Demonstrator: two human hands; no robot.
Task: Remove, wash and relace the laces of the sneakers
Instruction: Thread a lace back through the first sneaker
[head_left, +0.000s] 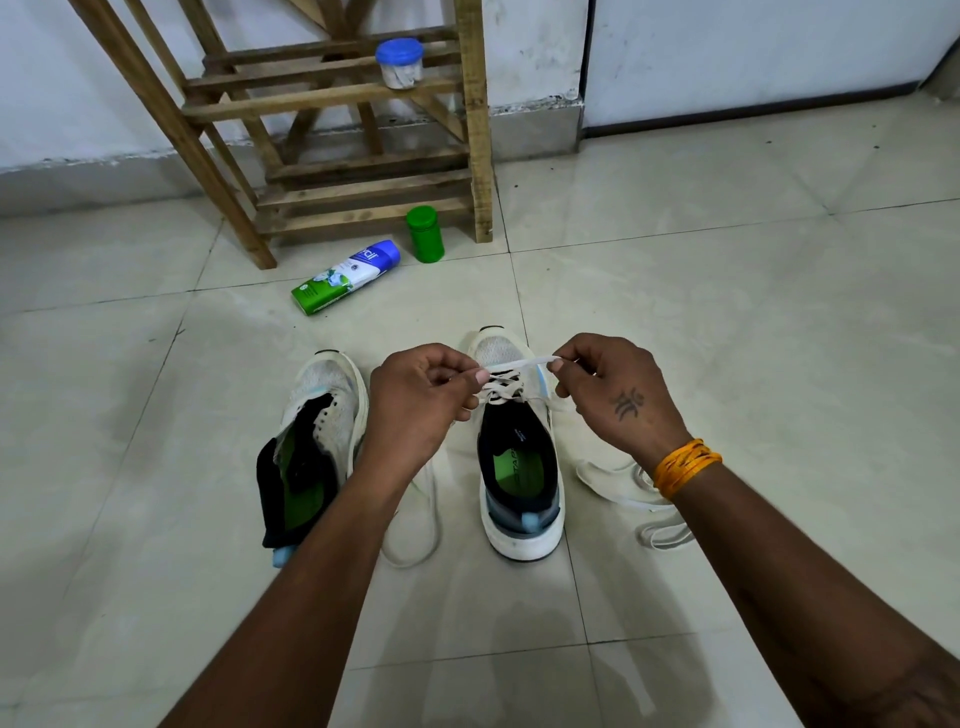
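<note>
Left hand (415, 400) and right hand (613, 389) each pinch one end of a white lace (514, 362), stretched taut between them above the right sneaker (519, 467) on the floor (727, 312). Left sneaker (317, 441) stands unlaced beside it; a loose lace (623, 488) lies right.

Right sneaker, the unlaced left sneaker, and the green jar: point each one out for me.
right sneaker (521, 470): head view, on its green insole.
left sneaker (332, 384): head view, on its white mesh toe.
green jar (425, 234): head view, on its side wall.
</note>
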